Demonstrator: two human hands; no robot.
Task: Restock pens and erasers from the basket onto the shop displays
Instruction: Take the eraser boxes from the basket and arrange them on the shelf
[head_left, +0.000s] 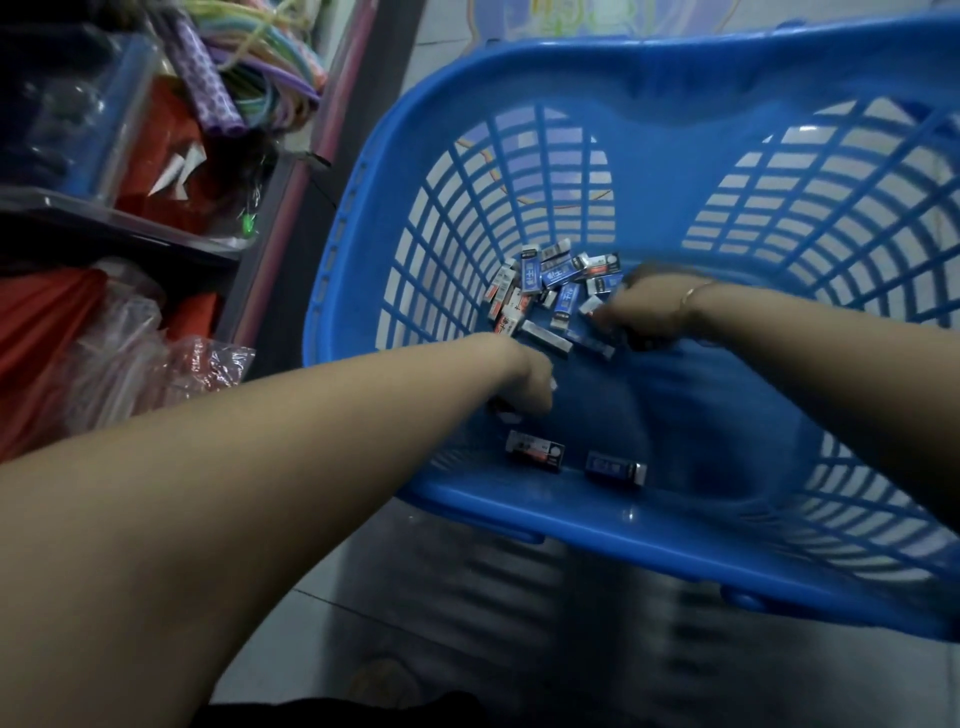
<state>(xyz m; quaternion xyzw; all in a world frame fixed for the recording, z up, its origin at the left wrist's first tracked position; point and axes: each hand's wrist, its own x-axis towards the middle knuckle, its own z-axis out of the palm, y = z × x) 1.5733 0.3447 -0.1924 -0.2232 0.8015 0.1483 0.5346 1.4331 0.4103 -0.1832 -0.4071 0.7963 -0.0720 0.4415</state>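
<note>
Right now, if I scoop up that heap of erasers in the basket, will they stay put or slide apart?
The erasers look like small sleeved blocks, so each is probably light and stiff. They lie loosely jumbled, so a scoop would likely spill some. Flat sides mean they should slide rather than roll on the smooth basket floor, as the two strays near the front suggest.
</note>
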